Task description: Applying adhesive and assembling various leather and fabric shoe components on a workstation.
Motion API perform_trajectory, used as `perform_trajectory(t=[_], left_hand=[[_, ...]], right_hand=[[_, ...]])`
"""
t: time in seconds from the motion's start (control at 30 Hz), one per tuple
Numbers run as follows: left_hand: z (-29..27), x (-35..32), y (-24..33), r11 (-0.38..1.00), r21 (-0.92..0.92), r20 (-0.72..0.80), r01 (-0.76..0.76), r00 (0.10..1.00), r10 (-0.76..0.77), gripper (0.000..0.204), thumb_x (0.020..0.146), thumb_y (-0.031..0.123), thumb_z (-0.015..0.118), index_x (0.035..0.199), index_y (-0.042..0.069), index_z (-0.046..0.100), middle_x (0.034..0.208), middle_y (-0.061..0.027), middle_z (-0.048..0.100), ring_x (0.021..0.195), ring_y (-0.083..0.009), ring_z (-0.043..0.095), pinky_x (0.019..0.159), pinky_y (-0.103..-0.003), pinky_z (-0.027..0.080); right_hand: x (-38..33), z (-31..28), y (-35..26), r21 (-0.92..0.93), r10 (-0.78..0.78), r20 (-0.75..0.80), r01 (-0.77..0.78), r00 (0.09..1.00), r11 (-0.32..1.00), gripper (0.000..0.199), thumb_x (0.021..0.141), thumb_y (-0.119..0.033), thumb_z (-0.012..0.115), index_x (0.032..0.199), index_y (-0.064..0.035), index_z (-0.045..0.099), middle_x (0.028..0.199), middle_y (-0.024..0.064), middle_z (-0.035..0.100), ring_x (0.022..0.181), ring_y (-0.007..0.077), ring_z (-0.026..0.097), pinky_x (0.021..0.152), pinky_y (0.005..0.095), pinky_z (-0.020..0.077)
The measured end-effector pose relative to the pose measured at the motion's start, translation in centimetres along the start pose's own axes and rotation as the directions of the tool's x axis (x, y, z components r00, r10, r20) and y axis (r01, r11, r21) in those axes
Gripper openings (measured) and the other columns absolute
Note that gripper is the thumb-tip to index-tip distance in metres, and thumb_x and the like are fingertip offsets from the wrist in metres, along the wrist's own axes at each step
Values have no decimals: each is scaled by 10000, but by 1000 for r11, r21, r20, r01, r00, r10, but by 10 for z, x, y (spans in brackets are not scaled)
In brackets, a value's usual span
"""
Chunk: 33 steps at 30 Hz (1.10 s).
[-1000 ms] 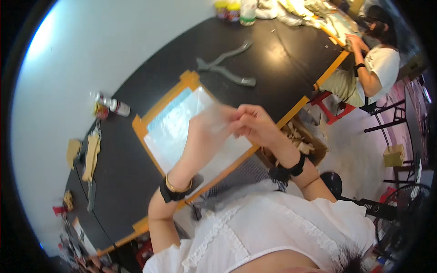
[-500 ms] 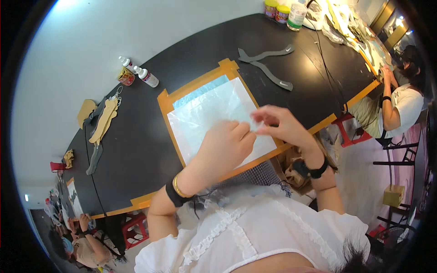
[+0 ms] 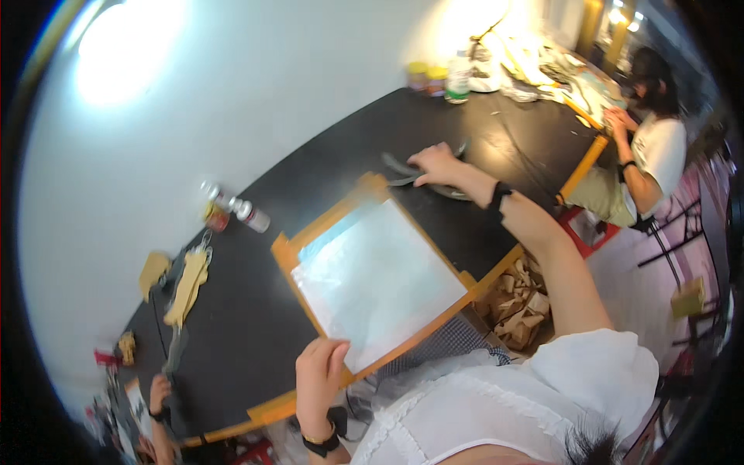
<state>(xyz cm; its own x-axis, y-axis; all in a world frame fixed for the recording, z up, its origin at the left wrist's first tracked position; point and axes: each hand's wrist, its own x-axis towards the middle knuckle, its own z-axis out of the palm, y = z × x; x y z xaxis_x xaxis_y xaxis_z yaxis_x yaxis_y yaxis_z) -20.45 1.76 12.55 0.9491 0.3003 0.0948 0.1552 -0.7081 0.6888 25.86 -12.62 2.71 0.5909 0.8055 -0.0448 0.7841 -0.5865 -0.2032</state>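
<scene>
My right hand (image 3: 439,166) reaches across the table with fingers apart, over the joined end of the dark grey forked strip (image 3: 397,164); whether the fingers touch it is unclear. The forearm and hand cover part of the strip. My left hand (image 3: 319,380) is closed, thumb against curled fingers, at the near left corner of the white sheet (image 3: 380,291). Anything in that pinch is hidden. The sheet looks glossy and lies within an orange tape border (image 3: 329,211), with a light blue patch (image 3: 329,239) along its far edge.
On the left lie tan cut pieces (image 3: 187,288) beside a white bottle (image 3: 252,217). Jars (image 3: 427,76) and a clear bottle (image 3: 458,79) stand at the back. A box of brown scraps (image 3: 521,304) sits below the edge. A person (image 3: 657,147) works at right, another's hand (image 3: 160,393) at left.
My hands have parted from above the sheet: the right went far right to the grey strip, the left drew back to the near left corner. The view has shifted.
</scene>
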Motion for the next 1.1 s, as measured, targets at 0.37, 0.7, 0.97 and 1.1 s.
perform_trajectory(t=[0.37,0.7,0.97,1.1], left_hand=[[20,5,-2,999,-43,5,31,1000,-31,154,911,119,640,905,-32,667,754,-145,636,658,-261,611,615,-323,469],[56,15,7,896,-445,-81,-13,996,-26,605,874,113,677,1407,32,401,1460,-142,382,1175,-275,527,855,-341,510],[80,40,49,961,-246,18,-127,991,135,192,757,-62,728,938,-14,685,899,-115,663,770,-179,648,628,-288,523],[82,41,64,957,-277,19,-90,995,99,124,769,-75,714,878,-24,685,823,-110,648,691,-154,631,552,-248,491]], right_hand=[[-18,30,-17,47,4,9,-5,1000,999,397,743,-60,670,1125,1,586,999,237,662,963,402,643,820,475,517],[-188,-37,-165,719,-491,167,235,855,654,281,855,-39,575,1129,25,563,903,224,652,810,332,651,703,412,492],[-217,-5,-164,655,-514,19,378,858,655,219,899,-135,582,996,58,617,854,258,642,822,403,625,740,444,473],[-229,-6,-154,683,-494,53,329,868,652,246,941,-188,552,989,48,603,858,234,642,840,388,617,747,436,468]])
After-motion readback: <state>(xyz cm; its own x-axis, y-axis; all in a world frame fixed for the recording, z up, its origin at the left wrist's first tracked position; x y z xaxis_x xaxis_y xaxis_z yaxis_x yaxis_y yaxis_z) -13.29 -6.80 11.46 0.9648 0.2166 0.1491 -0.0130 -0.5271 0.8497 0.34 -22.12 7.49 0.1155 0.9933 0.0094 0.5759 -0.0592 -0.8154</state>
